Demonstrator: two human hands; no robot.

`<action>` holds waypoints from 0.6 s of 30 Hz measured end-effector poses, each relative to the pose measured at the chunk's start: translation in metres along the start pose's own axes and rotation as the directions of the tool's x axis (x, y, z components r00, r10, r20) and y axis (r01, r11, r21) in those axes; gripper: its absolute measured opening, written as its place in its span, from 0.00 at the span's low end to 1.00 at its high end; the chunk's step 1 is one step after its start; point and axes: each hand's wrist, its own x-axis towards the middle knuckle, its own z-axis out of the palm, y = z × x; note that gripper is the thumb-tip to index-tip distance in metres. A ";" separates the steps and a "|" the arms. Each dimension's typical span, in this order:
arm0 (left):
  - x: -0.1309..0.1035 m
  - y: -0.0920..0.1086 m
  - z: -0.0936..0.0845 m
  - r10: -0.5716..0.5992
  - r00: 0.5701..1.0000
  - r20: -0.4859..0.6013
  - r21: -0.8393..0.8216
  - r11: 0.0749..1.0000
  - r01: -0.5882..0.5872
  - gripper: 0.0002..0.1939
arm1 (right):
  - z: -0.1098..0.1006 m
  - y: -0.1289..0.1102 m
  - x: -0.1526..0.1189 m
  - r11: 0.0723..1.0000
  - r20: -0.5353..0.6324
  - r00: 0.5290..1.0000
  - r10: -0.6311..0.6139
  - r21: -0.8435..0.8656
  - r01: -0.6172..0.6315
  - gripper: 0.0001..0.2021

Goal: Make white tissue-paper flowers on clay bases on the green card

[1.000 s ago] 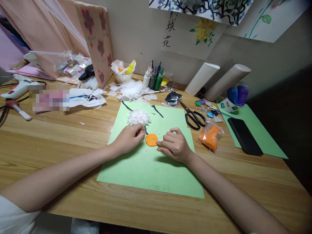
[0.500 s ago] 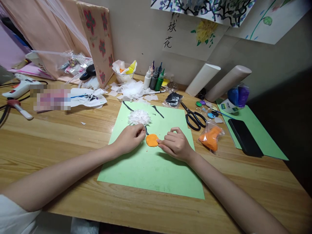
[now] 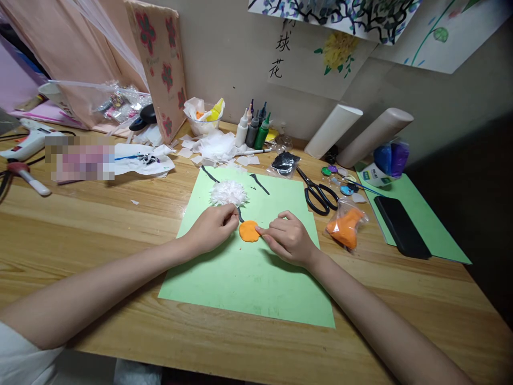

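A flattened orange clay disc (image 3: 249,232) lies on a sheet of green paper (image 3: 240,289). My right hand (image 3: 289,238) touches the disc's right edge with its stretched index fingertip; the thumb is slightly apart below, and the other fingers are bent. Just left of the clay rests my left hand (image 3: 214,227), its fingers closed; whatever may be inside them is hidden. Beyond that hand sits a fluffy white paper flower (image 3: 229,193). A dark stem (image 3: 240,215) runs from the flower toward the clay, and other dark strokes (image 3: 260,184) mark the paper.
Black scissors (image 3: 318,192) and a bag of orange clay (image 3: 347,229) lie to the right, near a black phone-like slab (image 3: 402,227). Paint bottles (image 3: 256,131) stand behind white tissue (image 3: 216,147). A glue gun (image 3: 28,140) is at far left.
The right index finger has straightened at the clay's edge, and the thumb has shifted slightly away from it. The left hand looks unmoved. The view has shifted a little.
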 end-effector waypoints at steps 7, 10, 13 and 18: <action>0.000 0.000 0.000 -0.003 1.000 0.000 0.002 1.000 0.003 0.09 | -0.003 -0.002 -0.001 0.997 -0.090 0.994 -0.063 -0.049 0.059 0.15; 0.000 0.000 0.001 -0.003 1.000 0.001 0.004 1.000 0.003 0.09 | -0.002 -0.003 -0.001 0.993 -0.036 0.994 -0.106 -0.047 0.105 0.14; 0.000 0.000 0.000 -0.008 1.000 0.001 0.000 1.000 0.008 0.09 | -0.001 -0.003 0.000 0.993 -0.049 0.994 -0.102 -0.066 0.099 0.14; 0.000 0.001 0.000 -0.009 1.000 0.000 -0.006 1.000 0.009 0.09 | -0.001 -0.005 0.000 0.986 -0.089 0.985 -0.148 -0.095 0.139 0.11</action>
